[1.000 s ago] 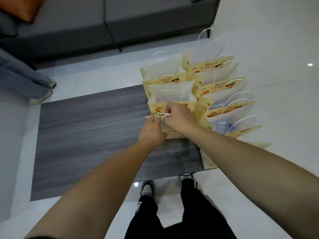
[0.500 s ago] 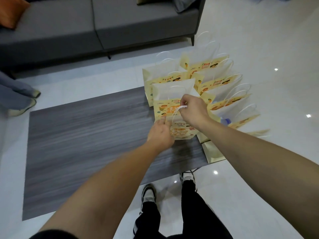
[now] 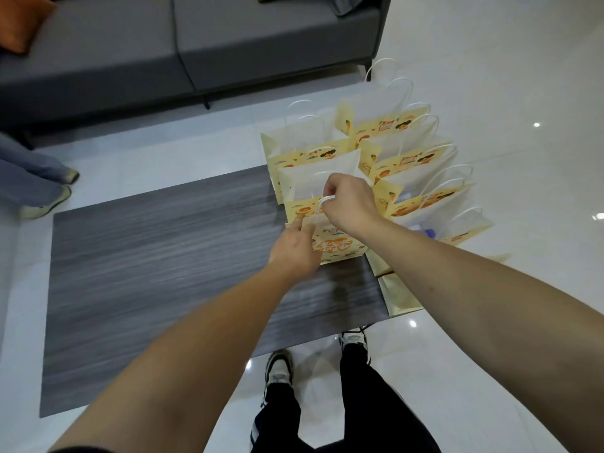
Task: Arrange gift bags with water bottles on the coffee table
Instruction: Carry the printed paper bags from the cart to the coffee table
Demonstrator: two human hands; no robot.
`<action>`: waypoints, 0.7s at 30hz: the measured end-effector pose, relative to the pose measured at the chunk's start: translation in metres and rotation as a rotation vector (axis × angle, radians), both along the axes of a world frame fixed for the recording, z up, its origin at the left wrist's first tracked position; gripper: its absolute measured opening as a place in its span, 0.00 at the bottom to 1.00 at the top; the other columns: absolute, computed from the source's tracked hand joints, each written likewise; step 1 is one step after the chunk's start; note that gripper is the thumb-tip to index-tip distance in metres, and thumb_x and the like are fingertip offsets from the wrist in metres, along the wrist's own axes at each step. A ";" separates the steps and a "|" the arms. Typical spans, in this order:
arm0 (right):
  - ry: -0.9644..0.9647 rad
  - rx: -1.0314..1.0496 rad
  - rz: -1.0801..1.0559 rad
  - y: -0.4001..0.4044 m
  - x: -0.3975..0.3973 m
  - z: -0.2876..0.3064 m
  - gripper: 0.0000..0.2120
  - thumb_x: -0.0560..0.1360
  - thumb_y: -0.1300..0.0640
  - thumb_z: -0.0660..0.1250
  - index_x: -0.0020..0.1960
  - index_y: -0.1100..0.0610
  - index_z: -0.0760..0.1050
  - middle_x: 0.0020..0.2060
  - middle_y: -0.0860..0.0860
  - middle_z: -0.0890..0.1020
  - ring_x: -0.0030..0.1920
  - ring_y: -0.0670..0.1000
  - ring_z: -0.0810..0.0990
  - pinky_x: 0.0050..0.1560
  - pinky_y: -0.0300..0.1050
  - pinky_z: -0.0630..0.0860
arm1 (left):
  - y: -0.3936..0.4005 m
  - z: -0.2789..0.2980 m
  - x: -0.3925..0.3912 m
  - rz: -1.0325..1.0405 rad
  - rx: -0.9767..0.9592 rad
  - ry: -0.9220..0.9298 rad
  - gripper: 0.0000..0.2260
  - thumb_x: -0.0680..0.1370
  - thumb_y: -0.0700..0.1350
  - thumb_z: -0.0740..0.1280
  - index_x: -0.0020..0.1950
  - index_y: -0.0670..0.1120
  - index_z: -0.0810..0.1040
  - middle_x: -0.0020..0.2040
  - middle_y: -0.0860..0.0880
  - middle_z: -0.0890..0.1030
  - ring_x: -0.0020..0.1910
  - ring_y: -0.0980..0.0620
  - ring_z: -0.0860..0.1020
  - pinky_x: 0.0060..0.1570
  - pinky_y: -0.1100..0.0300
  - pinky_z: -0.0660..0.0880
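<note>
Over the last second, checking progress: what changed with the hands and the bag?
The left hand opened, its finger now touching the front bag. The right hand keeps its grip on the white handle. Other bags unchanged.

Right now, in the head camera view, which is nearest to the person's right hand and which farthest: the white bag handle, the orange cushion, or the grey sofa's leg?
1. The white bag handle: pinched in the right hand itself, above the front gift bag.
2. The grey sofa's leg: up and left, on the floor beyond the coffee table.
3. The orange cushion: far top-left corner, on the sofa.
</note>
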State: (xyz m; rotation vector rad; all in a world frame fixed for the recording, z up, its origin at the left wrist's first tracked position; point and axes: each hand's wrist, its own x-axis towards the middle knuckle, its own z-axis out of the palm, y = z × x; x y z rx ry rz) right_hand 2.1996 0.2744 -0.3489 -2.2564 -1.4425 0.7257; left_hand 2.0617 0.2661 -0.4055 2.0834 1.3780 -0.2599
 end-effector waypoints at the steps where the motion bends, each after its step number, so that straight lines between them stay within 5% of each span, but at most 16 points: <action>1: 0.001 -0.013 -0.001 -0.002 0.000 -0.003 0.08 0.73 0.64 0.64 0.43 0.51 0.76 0.41 0.49 0.79 0.43 0.53 0.75 0.40 0.42 0.65 | 0.000 -0.001 -0.001 -0.005 -0.012 0.010 0.28 0.80 0.48 0.67 0.79 0.48 0.63 0.82 0.45 0.52 0.78 0.43 0.59 0.74 0.48 0.64; 10: -0.028 -0.059 -0.026 -0.015 0.006 0.009 0.15 0.73 0.60 0.69 0.58 0.49 0.81 0.53 0.50 0.83 0.53 0.54 0.80 0.47 0.44 0.76 | -0.004 0.028 -0.011 -0.012 -0.006 0.003 0.27 0.80 0.48 0.67 0.78 0.45 0.65 0.80 0.43 0.60 0.77 0.42 0.62 0.73 0.49 0.63; 14: -0.087 -0.065 -0.049 -0.030 0.006 0.035 0.23 0.73 0.59 0.69 0.68 0.48 0.77 0.60 0.52 0.82 0.61 0.56 0.79 0.57 0.48 0.78 | 0.001 0.060 -0.015 -0.048 0.073 -0.027 0.25 0.79 0.47 0.67 0.75 0.45 0.69 0.74 0.44 0.70 0.72 0.44 0.68 0.68 0.50 0.68; 21: -0.171 -0.035 -0.174 -0.102 0.012 0.087 0.31 0.74 0.56 0.69 0.76 0.47 0.68 0.68 0.55 0.77 0.69 0.60 0.72 0.65 0.54 0.74 | -0.006 0.123 0.008 -0.210 0.258 -0.178 0.24 0.80 0.50 0.67 0.74 0.46 0.70 0.71 0.43 0.73 0.69 0.43 0.71 0.65 0.52 0.70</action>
